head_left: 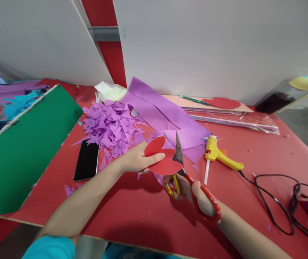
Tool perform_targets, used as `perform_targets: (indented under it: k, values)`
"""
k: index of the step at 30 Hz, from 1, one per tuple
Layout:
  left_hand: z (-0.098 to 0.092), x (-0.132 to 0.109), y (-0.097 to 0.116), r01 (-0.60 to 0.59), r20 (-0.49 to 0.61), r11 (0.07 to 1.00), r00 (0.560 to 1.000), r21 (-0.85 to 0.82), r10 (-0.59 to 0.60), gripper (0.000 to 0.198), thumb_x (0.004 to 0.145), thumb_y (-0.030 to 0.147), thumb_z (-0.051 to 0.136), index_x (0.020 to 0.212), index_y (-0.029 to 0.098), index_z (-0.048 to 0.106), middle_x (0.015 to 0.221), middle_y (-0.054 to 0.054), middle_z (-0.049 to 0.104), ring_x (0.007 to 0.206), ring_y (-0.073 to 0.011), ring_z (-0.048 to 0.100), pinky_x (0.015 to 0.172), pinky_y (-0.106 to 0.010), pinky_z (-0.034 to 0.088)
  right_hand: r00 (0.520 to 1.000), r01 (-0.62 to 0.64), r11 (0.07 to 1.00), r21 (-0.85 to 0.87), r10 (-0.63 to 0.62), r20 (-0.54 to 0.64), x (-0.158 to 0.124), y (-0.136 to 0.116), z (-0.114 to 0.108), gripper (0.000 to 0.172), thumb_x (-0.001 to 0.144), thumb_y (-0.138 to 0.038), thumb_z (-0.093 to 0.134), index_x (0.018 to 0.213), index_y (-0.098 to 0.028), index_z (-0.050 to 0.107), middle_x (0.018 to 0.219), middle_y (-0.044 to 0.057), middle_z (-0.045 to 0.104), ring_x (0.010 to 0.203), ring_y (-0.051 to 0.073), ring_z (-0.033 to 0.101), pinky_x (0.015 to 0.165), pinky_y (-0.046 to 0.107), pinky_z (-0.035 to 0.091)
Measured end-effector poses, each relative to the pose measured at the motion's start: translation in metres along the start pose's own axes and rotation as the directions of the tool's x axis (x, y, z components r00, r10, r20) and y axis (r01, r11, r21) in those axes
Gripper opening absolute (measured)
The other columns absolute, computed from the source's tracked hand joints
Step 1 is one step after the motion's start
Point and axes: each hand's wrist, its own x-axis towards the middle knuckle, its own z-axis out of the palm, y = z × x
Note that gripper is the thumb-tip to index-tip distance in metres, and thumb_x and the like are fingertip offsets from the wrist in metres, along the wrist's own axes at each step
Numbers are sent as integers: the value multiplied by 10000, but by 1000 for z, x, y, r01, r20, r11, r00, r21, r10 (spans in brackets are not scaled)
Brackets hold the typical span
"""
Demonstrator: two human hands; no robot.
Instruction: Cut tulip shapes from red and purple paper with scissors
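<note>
My left hand [136, 160] pinches a red heart-shaped paper cutout [161, 158], thumb on top, holding it above the red table [148, 216]. My right hand [194, 194] grips red-and-yellow scissors [186, 172]. Their blades stand apart and point up at the heart's right edge. A purple piece shows behind and beneath the heart, partly hidden by it.
A heap of purple paper scraps [113, 126] and purple sheets [164, 118] lie behind. A black phone [87, 160] lies left, next to a green board [21, 144]. A yellow glue gun [218, 154] with black cable [275, 205] lies right. Plastic-wrapped sticks [235, 120] rest at the back.
</note>
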Motion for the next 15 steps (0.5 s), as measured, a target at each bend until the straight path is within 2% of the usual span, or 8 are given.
perform_targets:
  k: [5, 12, 15]
  values:
    - [2, 0, 0, 9, -10, 999, 1000, 32, -9, 392, 841, 391, 481, 522, 171, 421, 347, 74, 370, 268, -40, 345, 282, -142, 293, 997, 60, 993, 97, -65, 51, 3, 2, 5, 729, 763, -800, 186, 996, -229, 573, 725, 28, 420, 601, 167, 344, 565, 335, 329]
    - [4, 2, -3, -4, -29, 999, 1000, 43, 5, 374, 840, 393, 490, 544, 172, 427, 347, 73, 385, 277, -42, 353, 284, -142, 286, 995, 64, 986, 154, -75, 65, 5, -2, 8, 729, 765, -797, 196, 1000, -220, 576, 738, 31, 411, 598, 166, 325, 558, 334, 306]
    - [5, 2, -3, 6, -46, 998, 999, 61, -3, 376, 837, 402, 494, 547, 172, 431, 351, 69, 396, 278, -46, 360, 285, -149, 288, 998, 35, 986, 162, -43, 44, 5, -5, 9, 704, 757, -799, 214, 971, -240, 585, 738, 34, 412, 594, 175, 323, 563, 341, 311]
